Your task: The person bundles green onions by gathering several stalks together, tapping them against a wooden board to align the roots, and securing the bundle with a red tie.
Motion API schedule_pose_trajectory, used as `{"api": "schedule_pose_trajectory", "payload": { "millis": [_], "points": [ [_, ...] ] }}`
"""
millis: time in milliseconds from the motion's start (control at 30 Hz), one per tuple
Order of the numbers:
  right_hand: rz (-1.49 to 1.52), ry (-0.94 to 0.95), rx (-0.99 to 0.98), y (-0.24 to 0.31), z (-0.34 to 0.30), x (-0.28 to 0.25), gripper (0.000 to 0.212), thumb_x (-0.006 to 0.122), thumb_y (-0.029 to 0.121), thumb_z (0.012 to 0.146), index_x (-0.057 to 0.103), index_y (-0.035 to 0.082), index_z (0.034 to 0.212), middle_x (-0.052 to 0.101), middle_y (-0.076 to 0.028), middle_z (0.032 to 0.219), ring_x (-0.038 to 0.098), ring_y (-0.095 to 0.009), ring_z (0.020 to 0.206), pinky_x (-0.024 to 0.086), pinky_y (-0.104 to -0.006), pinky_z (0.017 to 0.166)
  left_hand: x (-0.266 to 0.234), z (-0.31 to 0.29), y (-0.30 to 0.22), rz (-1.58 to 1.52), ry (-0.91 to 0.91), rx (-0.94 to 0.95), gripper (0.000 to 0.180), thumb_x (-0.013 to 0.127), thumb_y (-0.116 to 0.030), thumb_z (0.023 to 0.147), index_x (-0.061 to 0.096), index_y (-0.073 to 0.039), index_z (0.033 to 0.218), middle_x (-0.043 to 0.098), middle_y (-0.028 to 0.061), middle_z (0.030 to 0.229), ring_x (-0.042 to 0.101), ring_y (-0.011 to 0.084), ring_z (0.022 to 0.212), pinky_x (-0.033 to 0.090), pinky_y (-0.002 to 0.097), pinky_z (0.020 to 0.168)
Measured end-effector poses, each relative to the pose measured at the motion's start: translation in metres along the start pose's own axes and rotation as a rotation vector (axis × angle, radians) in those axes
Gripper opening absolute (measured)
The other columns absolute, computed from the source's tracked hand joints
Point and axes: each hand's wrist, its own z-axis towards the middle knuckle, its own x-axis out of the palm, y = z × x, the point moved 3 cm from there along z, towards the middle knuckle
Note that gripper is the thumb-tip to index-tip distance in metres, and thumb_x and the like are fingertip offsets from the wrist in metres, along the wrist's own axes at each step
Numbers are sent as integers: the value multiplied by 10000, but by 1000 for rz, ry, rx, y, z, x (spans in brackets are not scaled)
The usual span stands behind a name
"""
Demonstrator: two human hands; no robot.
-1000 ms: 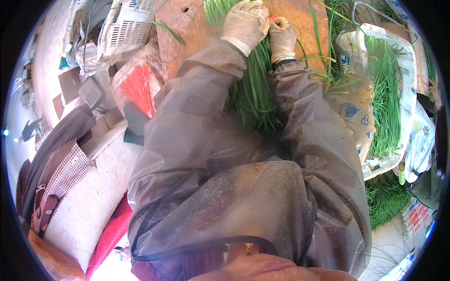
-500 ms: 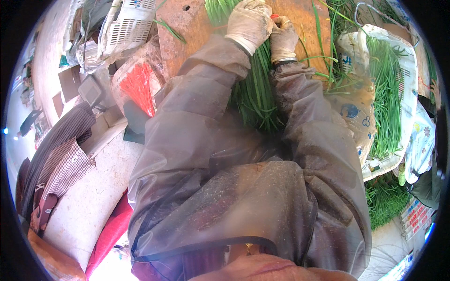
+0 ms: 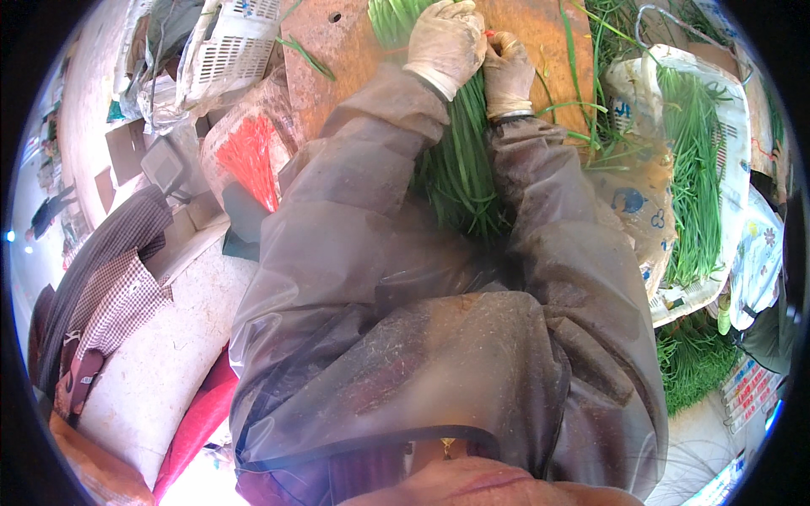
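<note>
A bunch of long green garlic chives (image 3: 464, 160) lies on the wooden board, its lower end hanging toward my lap. My gloved left hand (image 3: 443, 49) is closed over the bunch near the board's far edge. Close beside it, my gloved right hand (image 3: 509, 74) pinches a bit of red tie (image 3: 489, 34) at the bunch's right side. Most of the tie is hidden by the fingers. Paler stalks of the same bunch stick out beyond my left hand. Both my forearms are in cloudy plastic sleeves.
Loose chive leaves are strewn on the wooden board (image 3: 354, 51). To the right, a white basket (image 3: 732, 236) holds more chives. Red tie strips (image 3: 251, 160) lie in a pile at the left, near a white crate (image 3: 232, 51). More greens (image 3: 696, 358) are at the lower right.
My right hand has shifted slightly left and turned a little, with the red tie at its fingertips. My left hand has hardly moved on the bunch.
</note>
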Motion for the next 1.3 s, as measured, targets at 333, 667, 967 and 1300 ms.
{"api": "schedule_pose_trajectory", "payload": {
  "millis": [333,667,967,1300],
  "points": [
    [820,220,476,5,12,-3,155,677,198,865,692,44,880,651,16,836,551,-73,767,445,-219,708,1,1,7,-93,90,-17,131,628,-197,794,671,-111,882,671,92,1035,598,237,1056,407,385,978],
    [504,87,180,60,28,-24,157,628,190,870,650,35,869,670,-42,776,627,-164,696,501,-291,634,-26,-1,19,0,221,-120,753,775,-429,645,536,-127,1292,500,78,1353,311,286,1361,215,433,1134],
    [365,494,-97,114,30,-19,142,603,210,893,615,69,911,670,-52,807,637,-134,714,538,-291,616,-34,-19,27,-286,67,-209,1066,823,-472,589,302,-138,1457,394,141,1440,269,329,1382,226,430,1131],
    [168,655,358,4,-4,-32,727,611,555,842,527,-38,1255,606,-196,1188,587,-315,1041,453,-367,932,0,-99,67,-771,322,-1055,635,697,-397,841,519,22,1284,604,162,1203,543,202,1131,427,350,967]
  ]
}}
